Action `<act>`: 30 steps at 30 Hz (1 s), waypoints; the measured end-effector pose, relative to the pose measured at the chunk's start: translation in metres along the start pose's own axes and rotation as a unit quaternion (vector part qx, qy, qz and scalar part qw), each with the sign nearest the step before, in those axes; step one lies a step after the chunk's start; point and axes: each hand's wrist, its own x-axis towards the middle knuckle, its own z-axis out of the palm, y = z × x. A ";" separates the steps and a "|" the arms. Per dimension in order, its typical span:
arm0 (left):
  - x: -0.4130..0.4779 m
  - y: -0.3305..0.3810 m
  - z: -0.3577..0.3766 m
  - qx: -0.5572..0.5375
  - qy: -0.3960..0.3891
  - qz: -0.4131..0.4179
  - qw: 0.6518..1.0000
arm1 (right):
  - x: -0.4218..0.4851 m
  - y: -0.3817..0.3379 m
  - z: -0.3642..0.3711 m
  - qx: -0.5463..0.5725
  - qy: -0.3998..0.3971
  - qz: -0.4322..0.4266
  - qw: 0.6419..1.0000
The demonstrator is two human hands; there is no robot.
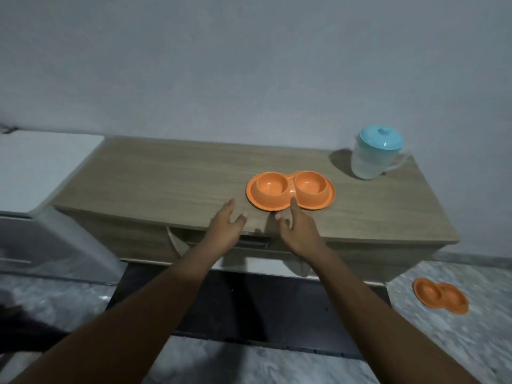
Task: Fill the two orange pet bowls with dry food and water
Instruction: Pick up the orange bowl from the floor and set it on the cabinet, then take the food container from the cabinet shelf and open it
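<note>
left hand (225,227): fingers spread, empty
right hand (297,231): fingers spread, forefinger at rim of orange bowls (291,191)
orange bowls: both empty, on tabletop (166,178)

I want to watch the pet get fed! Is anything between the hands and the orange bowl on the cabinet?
Nothing visible. The orange bowl sits in the open on the cabinet top. The right hand has a finger at its near rim, the left hand just beside it. The pitcher stands farther back, to the right.
</note>
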 end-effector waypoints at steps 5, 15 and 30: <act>-0.045 -0.063 0.025 -0.029 -0.059 0.007 0.998 | -0.041 0.024 0.053 -0.011 -0.019 -0.005 1.000; 0.054 -0.160 0.078 -0.076 0.028 -0.064 0.995 | 0.020 0.125 0.168 -0.011 -0.004 0.079 0.997; 0.136 -0.187 0.109 -0.081 0.033 -0.054 0.995 | 0.103 0.167 0.218 0.051 0.067 0.111 0.990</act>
